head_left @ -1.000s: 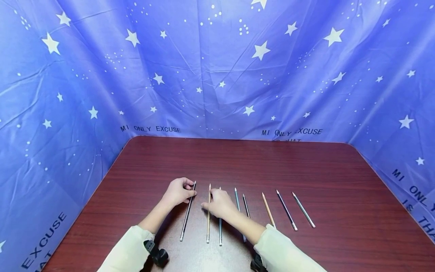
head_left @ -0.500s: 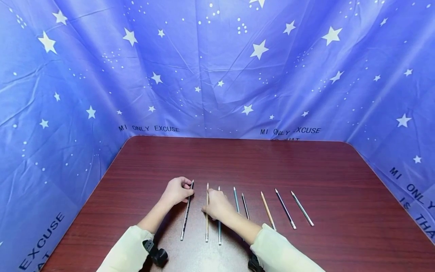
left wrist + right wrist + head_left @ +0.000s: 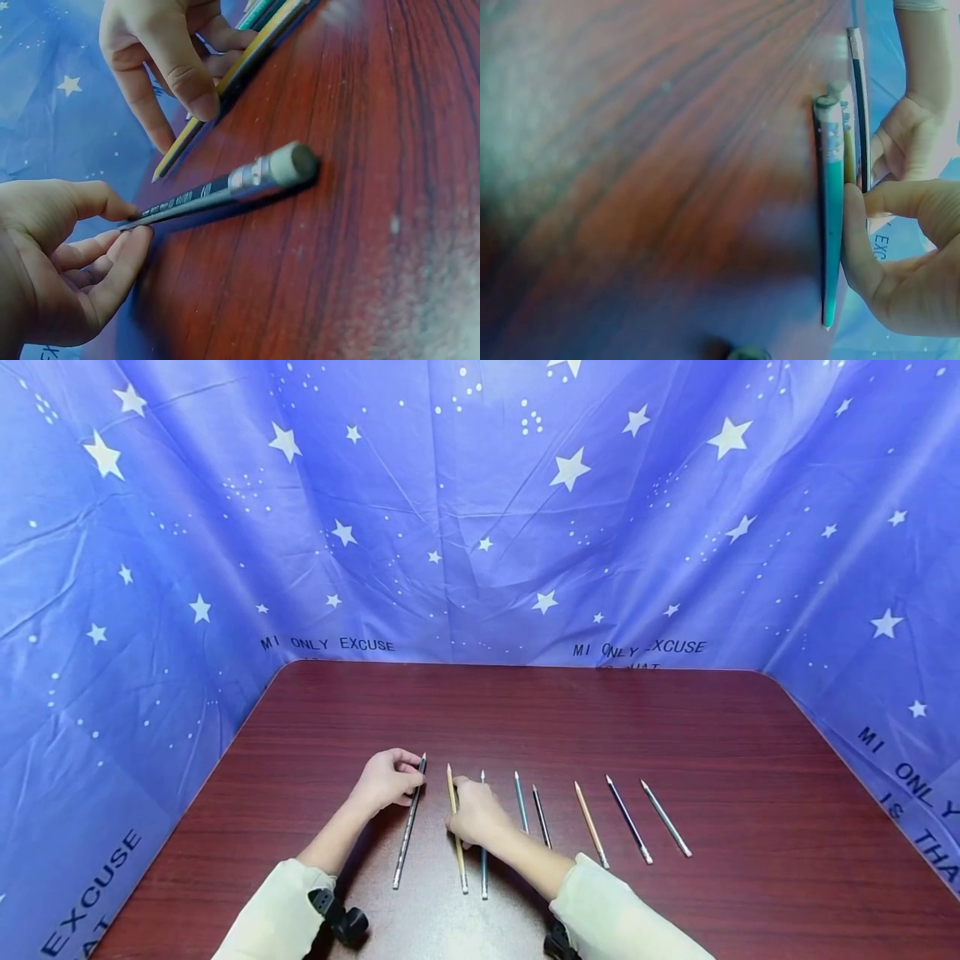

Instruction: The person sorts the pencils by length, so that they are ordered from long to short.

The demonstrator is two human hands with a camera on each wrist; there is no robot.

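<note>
Two hands held one pencil each. The right-hand grip [image 3: 478, 812] was narrow, pinching the yellow pencil [image 3: 461, 864] between thumb and fingers. Left of the yellow pencil, the left-hand grip [image 3: 384, 779] was just as narrow, pinching the black pencil [image 3: 407, 835] toward its pointed end. Six more lay right of the yellow pencil: the teal pencil [image 3: 484, 872] just beside it, then, farther off, the blue-green pencil [image 3: 522, 804], the dark pencil [image 3: 542, 817], the orange pencil [image 3: 591, 823], the navy pencil [image 3: 628, 818] and the grey-green pencil [image 3: 666, 818]. That made eight, all at one worktop [image 3: 525, 718], with one starred cloth [image 3: 450, 485] beyond the yellow pencil.

Half a second earlier the yellow pencil had pointed almost straight away from the person; now it slanted, its tip swung toward the black pencil and its eraser end nearer the teal pencil. The black pencil's eraser end had shifted slightly away from the yellow pencil. The six free pencils showed no clear change.
</note>
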